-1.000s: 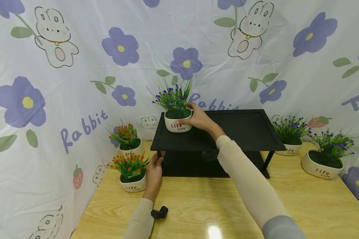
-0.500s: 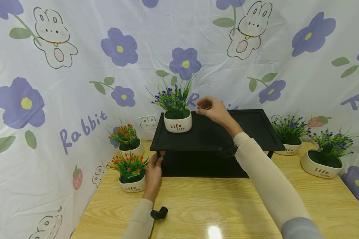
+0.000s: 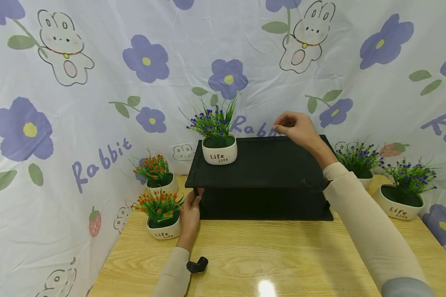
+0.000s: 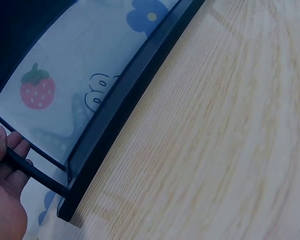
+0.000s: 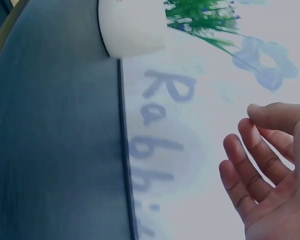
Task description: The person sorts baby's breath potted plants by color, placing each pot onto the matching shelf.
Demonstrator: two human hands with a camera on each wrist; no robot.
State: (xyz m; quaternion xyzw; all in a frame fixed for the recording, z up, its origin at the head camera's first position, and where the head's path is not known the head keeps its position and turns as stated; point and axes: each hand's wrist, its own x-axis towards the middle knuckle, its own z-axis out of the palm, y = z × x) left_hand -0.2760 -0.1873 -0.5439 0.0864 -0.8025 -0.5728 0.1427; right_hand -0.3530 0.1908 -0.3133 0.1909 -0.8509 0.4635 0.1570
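Observation:
A two-tier black shelf (image 3: 271,165) stands on the wooden table. On the left end of its top board sits a white pot of purple flowers (image 3: 219,154), upright and touched by no hand. My left hand (image 3: 189,215) holds the shelf's front left post; in the left wrist view the thumb and fingers wrap around this thin black post (image 4: 37,173). Above the right rear part of the top board hovers my right hand (image 3: 300,130), holding nothing. Its fingers (image 5: 262,155) are loosely bent in the right wrist view, apart from the pot (image 5: 132,27).
Two white pots of orange flowers (image 3: 163,229) stand left of the shelf, the front one close to my left hand. At the right are two more purple-flowered pots (image 3: 399,206), one partly behind my right sleeve. A patterned cloth (image 3: 186,82) hangs behind the table.
My right hand has let go of the purple-flower pot and moved right, away from it. The pot stays on the top board. My left hand keeps its grip on the post.

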